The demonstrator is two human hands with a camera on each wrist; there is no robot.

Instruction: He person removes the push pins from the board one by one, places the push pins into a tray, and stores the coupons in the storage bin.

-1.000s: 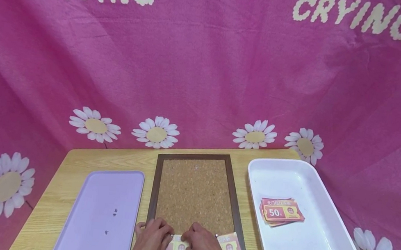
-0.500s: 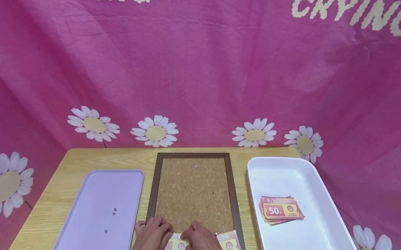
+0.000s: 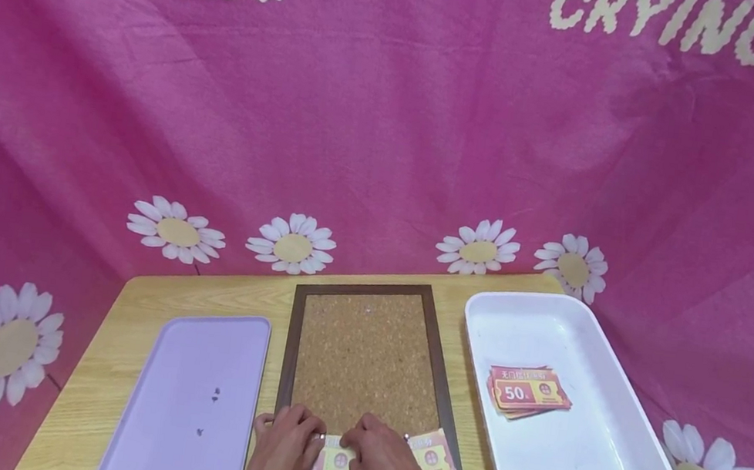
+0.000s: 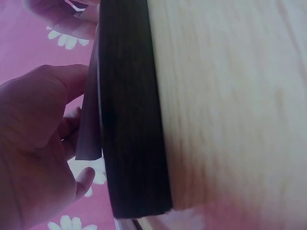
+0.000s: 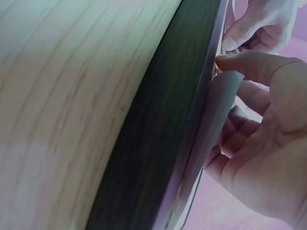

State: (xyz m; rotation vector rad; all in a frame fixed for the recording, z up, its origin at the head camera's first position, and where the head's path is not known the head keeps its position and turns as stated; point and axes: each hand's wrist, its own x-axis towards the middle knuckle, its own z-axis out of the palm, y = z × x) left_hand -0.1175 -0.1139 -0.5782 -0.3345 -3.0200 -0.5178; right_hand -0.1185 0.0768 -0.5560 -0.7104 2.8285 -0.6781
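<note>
Two pink and yellow coupons lie across the near end of a cork board (image 3: 369,366). My left hand (image 3: 283,445) touches the top left of the near coupon (image 3: 336,469), its fingertips right at a small shiny pin (image 3: 322,437). On the same coupon's top edge rests my right hand (image 3: 386,461), covering its right part. Beyond that hand lies the right coupon (image 3: 434,455), tilted, with a pin (image 3: 406,438) at its top left. In the right wrist view, the thumb of my right hand (image 5: 268,124) is stretched toward the board's edge, beside a curling paper corner (image 5: 223,93).
On the left lies a lilac tray (image 3: 196,354) with several small dark pins (image 3: 215,395). A white basin (image 3: 588,344) on the right holds a stack of coupons (image 3: 527,392). The wooden table (image 3: 154,295) ends at a pink curtain with daisies.
Both hands hold nearly the same place on the near coupon. The whole head view has shifted slightly.
</note>
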